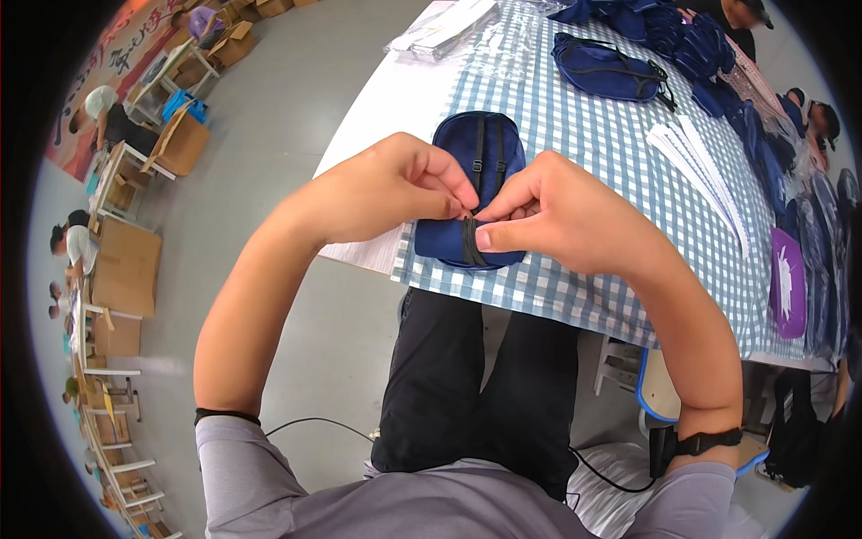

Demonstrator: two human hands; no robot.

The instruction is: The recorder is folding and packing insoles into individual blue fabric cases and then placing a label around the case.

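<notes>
A small navy blue pouch bag with black straps lies on the blue-and-white checked tablecloth at the table's near edge. My left hand pinches a black strap at the bag's near end between thumb and fingertips. My right hand meets it from the right, thumb pressed on the same strap. Both hands cover the bag's near half.
Another navy bag lies farther back, with a heap of navy bags beyond it. White paper strips fan out at right, a purple sheet past them. Clear plastic packets lie at the far left corner. People sit at desks with cardboard boxes across the floor.
</notes>
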